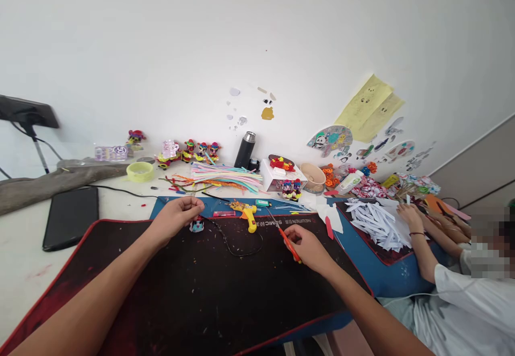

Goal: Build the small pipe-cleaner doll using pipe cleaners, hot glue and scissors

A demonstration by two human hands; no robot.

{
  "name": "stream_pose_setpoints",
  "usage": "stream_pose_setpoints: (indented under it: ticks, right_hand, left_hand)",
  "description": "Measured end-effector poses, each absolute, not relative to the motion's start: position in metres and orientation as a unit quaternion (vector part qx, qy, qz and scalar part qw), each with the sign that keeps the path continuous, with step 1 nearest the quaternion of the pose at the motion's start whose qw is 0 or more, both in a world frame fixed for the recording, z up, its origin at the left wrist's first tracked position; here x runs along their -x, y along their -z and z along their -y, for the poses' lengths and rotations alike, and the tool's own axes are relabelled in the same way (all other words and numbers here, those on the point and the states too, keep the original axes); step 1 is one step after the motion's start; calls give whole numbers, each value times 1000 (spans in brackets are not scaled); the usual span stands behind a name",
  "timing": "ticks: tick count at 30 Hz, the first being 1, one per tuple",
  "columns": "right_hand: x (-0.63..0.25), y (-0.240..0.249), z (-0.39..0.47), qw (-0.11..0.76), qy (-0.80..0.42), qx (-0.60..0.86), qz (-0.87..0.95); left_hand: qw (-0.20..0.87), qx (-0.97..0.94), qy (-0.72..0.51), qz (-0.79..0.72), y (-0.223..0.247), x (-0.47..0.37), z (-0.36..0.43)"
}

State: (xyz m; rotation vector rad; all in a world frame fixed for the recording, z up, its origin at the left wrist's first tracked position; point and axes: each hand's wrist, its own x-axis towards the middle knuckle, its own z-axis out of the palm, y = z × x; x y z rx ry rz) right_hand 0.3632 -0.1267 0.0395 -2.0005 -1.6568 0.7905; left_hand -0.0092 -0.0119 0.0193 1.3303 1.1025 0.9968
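Observation:
My right hand (303, 246) is closed around the orange handles of a pair of scissors (290, 244), whose blades point up and left over the dark mat. Over the mat's far edge, the fingertips of my left hand (181, 214) are pinched together; what they hold is too small to make out. Just below those fingers is a small blue, white and red figure (197, 225), and I cannot tell whether they touch it. A yellow glue gun (248, 215) lies between my hands, and its black cord (231, 249) loops across the mat.
Colourful pipe cleaners (225, 175) lie behind the glue gun, near a black thermos (244, 151). Small figures (188, 151) stand along the wall. At left are a black phone (71, 218) and yellow-green tape (140, 172). Rightward, another person's hand (411, 217) works beside white paper strips (376, 224).

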Motion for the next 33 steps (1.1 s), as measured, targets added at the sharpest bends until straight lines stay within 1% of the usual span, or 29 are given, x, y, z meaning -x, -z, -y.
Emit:
stream_pose_setpoints:
  ticks: [1,3,7,9,10,11,13,17,21,27,33]
  right_hand:
    - [-360,-42,129,267,-338,716,549]
    - [-352,-49,136,347,-417,698,467]
    - [-323,-57,148,525,-506,564,388]
    - [-304,-52,151,578,-539,493,365]
    - [-294,-47,151,587,-566,458,353]
    - [-284,-41,150,587,-597,427,342]
    - [-265,-29,148,539,-668,388,336]
    - [-237,-12,140,481,-737,329,342]
    - [-223,-7,134,472,-777,285,305]
    - [-214,5,134,452,-799,265,294]
    - [-220,12,137,477,-805,224,272]
  left_hand:
    - [545,-559,-420,-463,-20,9,12]
    - [549,-556,-423,-459,-21,9,13]
    - [555,-552,-425,-455,-22,8,14]
    - [556,-552,-425,-453,-21,7,15]
    - [557,-552,-425,-453,-20,7,14]
    - [556,-553,-425,-452,-19,7,14]
    - [555,-552,-428,-452,-17,8,13]
    - [553,-547,-438,-451,-14,9,10]
    - [557,-543,-442,-447,-12,9,8]
    - [558,-543,-443,-445,-11,9,7]
    - [556,-546,-440,-447,-13,8,8]
